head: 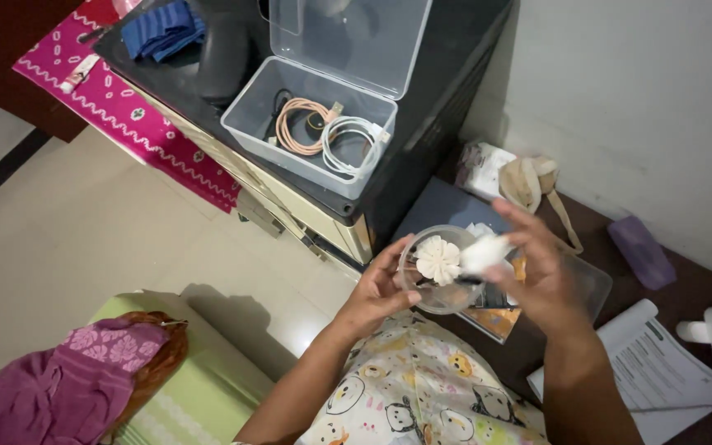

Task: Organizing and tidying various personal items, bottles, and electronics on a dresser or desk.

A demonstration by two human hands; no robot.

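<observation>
My left hand (377,288) holds a small clear round container (438,272) by its left rim. A cream flower-shaped piece (438,259) sits inside it. My right hand (537,276) pinches a white wad of tissue or cloth (484,254) against the container's right side. Both hands are above my lap, which is covered by cartoon-print fabric (422,391).
A clear plastic box (306,124) with its lid up holds coiled cables (327,136) on a black cabinet. Behind it lie blue cloth (162,29) and a pink patterned mat (138,124). To the right are a beige strap bundle (529,181), a purple case (640,251), printed papers (661,371). Purple cloth (59,379) lies lower left.
</observation>
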